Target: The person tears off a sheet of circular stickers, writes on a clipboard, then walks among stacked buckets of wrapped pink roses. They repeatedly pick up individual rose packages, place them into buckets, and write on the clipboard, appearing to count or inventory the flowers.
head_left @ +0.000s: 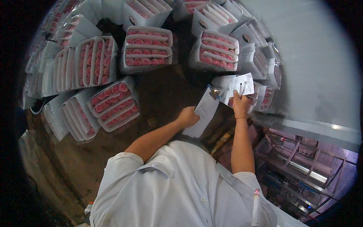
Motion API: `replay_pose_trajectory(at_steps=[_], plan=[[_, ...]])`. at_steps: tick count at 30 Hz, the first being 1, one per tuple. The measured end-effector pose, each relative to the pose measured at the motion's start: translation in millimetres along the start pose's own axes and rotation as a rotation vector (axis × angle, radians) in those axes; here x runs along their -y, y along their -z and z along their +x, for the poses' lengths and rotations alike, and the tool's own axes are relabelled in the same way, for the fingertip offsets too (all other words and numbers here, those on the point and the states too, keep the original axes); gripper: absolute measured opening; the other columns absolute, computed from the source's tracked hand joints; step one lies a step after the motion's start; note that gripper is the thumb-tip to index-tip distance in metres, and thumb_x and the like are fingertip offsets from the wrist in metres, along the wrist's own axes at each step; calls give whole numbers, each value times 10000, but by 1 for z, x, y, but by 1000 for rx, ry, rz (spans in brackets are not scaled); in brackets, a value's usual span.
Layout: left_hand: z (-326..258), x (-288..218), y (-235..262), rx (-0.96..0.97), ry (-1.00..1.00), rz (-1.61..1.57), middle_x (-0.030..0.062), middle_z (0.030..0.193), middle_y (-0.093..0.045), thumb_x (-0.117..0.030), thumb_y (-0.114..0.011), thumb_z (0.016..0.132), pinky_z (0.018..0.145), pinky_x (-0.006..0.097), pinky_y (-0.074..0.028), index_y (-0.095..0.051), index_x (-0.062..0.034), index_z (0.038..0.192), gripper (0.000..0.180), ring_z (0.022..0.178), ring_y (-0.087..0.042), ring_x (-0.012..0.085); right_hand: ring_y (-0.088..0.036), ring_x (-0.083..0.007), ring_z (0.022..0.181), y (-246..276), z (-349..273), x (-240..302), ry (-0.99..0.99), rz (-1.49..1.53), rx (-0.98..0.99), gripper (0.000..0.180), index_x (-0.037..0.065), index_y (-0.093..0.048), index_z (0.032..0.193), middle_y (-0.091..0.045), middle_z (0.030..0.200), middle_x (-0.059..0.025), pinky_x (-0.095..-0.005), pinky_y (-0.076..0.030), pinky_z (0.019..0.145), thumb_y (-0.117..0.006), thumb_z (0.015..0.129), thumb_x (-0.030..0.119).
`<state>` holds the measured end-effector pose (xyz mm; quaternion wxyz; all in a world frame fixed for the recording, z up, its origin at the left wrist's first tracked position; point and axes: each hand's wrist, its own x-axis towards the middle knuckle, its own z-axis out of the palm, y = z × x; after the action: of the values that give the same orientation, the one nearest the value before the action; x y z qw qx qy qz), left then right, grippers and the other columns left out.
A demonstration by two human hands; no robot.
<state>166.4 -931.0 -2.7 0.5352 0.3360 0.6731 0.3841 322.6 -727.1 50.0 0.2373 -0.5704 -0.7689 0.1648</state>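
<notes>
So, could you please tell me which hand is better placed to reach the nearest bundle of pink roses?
Probably the left hand: it holds the clipboard nearer the wrapped rose bundle. The right hand, farther away, holds a paper slip.

print on the paper slip (245, 83) too small to tell, clipboard (204, 111) partly hidden behind left hand (188, 116), upper bouquet bundles (143, 9) cut off

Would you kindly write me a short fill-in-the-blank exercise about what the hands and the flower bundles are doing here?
1. The left hand holds a white ____.
2. The right hand holds up a printed paper slip and a ____.
3. The wrapped bundles hold roses coloured ____.
4. The person wears a ____ shirt.

Missing words: clipboard; pen; pink; white
</notes>
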Motion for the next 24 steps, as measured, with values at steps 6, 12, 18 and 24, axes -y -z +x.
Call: replay_pose_trajectory(at_steps=[6,12,18,24], plan=[[2,1,1,22,2,11,249,963,-692,-176,-682,738,848,447,-532,-678,42,1007,346,935,-677,385,-657,-403,819,13,-10,12,-94,-200,240,415,-67,-672,917,-684,878,-266,-449,-489,738,-654,858,343],[2,4,-1,-3,-19,29,250,992,-693,-155,-662,746,874,447,-524,-690,33,1012,327,957,-667,399,-659,-325,799,31,2,26,-72,230,-52,413,-31,-693,933,-706,874,-188,-420,-491,760,-701,859,376],[9,15,-7,-42,-74,20,234,936,-705,-170,-693,740,816,435,-543,-686,39,992,328,897,-693,363,-627,-297,695,51,48,37,12,-2,131,401,-37,-667,814,-660,746,-204,-428,-474,692,-714,823,361],[11,12,-6,-4,-11,36,221,912,-708,-166,-680,738,800,434,-544,-685,29,1002,328,887,-696,358,-575,-345,612,40,40,28,49,-128,189,389,-54,-607,725,-593,654,-227,-447,-442,640,-683,804,320]])
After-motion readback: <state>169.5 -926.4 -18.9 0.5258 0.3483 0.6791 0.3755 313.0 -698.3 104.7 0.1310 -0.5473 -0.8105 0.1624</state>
